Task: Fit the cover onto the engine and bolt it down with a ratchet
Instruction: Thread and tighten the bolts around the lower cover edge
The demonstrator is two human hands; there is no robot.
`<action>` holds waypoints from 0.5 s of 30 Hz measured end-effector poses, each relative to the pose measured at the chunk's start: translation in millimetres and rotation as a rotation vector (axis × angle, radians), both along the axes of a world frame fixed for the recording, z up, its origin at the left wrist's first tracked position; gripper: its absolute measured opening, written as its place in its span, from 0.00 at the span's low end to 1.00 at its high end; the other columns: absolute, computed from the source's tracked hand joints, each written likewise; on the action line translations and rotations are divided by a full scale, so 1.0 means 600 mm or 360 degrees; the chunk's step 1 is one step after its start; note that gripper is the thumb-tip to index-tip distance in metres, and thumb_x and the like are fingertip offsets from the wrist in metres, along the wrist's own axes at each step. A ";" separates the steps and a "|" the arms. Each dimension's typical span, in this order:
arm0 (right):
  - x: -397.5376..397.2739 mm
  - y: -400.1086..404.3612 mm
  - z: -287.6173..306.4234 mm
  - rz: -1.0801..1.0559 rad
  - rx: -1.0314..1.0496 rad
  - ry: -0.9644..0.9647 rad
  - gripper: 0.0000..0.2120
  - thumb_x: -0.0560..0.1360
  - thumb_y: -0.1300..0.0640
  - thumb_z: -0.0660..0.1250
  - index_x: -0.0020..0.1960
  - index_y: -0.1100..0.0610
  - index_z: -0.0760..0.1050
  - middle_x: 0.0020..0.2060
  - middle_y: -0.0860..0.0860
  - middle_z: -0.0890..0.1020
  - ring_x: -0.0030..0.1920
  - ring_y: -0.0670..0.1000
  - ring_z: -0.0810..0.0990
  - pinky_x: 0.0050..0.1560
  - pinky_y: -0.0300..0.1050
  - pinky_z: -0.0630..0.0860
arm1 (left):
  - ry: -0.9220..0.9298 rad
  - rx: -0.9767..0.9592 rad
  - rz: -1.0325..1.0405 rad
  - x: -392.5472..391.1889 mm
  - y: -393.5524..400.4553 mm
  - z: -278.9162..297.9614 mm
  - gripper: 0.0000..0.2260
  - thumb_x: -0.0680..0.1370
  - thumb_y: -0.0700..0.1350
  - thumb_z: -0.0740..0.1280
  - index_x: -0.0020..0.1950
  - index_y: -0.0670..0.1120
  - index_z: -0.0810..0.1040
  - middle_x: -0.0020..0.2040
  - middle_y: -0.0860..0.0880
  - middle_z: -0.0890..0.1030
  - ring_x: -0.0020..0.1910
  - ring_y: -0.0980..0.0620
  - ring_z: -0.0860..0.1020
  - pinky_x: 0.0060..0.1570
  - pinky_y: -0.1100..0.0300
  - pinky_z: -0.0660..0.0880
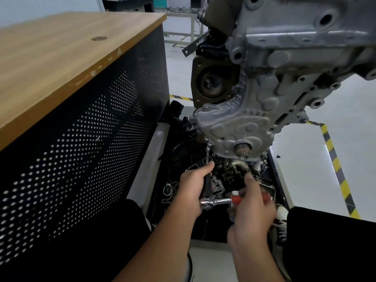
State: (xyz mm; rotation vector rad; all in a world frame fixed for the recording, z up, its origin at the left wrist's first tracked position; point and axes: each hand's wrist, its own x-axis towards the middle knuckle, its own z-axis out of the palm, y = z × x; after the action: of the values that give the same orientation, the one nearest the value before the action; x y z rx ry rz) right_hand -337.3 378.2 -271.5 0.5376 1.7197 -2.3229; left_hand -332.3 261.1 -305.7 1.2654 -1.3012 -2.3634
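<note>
The silver cover sits against the front of the grey engine, which hangs above a tray. A ratchet with a red handle carries a long extension bar that reaches up to a bolt at the cover's lower left corner. My left hand grips the extension bar just above the ratchet head. My right hand holds the red handle; it looks blurred. The crankshaft end sticks out of the cover low down.
A wooden-topped cabinet with a black perforated side stands close on the left. A black tray of loose engine parts lies under the engine. Yellow-black floor tape runs on the right. My dark-trousered knees frame the bottom.
</note>
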 end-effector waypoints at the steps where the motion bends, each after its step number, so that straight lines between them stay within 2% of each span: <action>1: 0.002 0.000 -0.007 0.0069 -0.0079 -0.0191 0.15 0.75 0.45 0.71 0.40 0.57 0.75 0.28 0.50 0.75 0.27 0.49 0.71 0.31 0.45 0.70 | 0.0048 0.0115 0.0002 0.002 -0.002 -0.001 0.16 0.70 0.57 0.77 0.36 0.45 0.80 0.29 0.46 0.76 0.23 0.51 0.73 0.27 0.62 0.68; 3: 0.012 -0.003 -0.015 0.0178 -0.0297 -0.0355 0.17 0.77 0.43 0.67 0.40 0.57 0.77 0.31 0.52 0.77 0.29 0.51 0.74 0.35 0.46 0.72 | 0.0196 0.0352 0.0010 0.006 -0.002 -0.008 0.16 0.73 0.57 0.73 0.36 0.46 0.79 0.28 0.47 0.75 0.22 0.52 0.71 0.25 0.62 0.66; 6: 0.021 -0.016 -0.004 0.0116 -0.0715 -0.0418 0.17 0.78 0.46 0.67 0.35 0.55 0.75 0.30 0.53 0.76 0.30 0.52 0.76 0.39 0.47 0.75 | 0.0431 0.0578 0.0032 0.008 0.005 -0.017 0.18 0.75 0.59 0.71 0.38 0.45 0.78 0.27 0.49 0.73 0.23 0.54 0.70 0.25 0.61 0.67; 9: 0.007 -0.016 0.011 -0.0076 -0.1095 -0.0433 0.19 0.79 0.51 0.68 0.31 0.53 0.71 0.26 0.50 0.69 0.25 0.50 0.69 0.35 0.44 0.72 | 0.0605 0.0748 0.0090 0.003 0.020 -0.020 0.19 0.74 0.59 0.69 0.37 0.43 0.80 0.23 0.50 0.71 0.22 0.52 0.69 0.27 0.61 0.71; 12: -0.016 -0.005 0.026 -0.0128 -0.1107 -0.0368 0.20 0.79 0.46 0.68 0.32 0.51 0.66 0.25 0.47 0.62 0.24 0.47 0.60 0.32 0.41 0.62 | 0.0743 0.0849 0.0127 -0.008 0.035 -0.014 0.16 0.75 0.55 0.68 0.37 0.43 0.77 0.22 0.50 0.67 0.19 0.54 0.63 0.22 0.63 0.66; 15: -0.023 -0.003 0.024 -0.0070 -0.1065 -0.0293 0.23 0.78 0.40 0.66 0.31 0.50 0.65 0.24 0.47 0.58 0.23 0.47 0.56 0.29 0.40 0.57 | 0.0763 0.0877 0.0118 -0.013 0.036 -0.011 0.14 0.76 0.53 0.67 0.37 0.44 0.75 0.22 0.51 0.65 0.20 0.55 0.61 0.21 0.65 0.59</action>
State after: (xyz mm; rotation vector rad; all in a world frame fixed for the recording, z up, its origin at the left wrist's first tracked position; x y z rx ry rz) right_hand -351.1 376.3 -257.2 0.6221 0.7769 -2.5738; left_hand -340.2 282.6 -312.2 0.7348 -0.4725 -2.8253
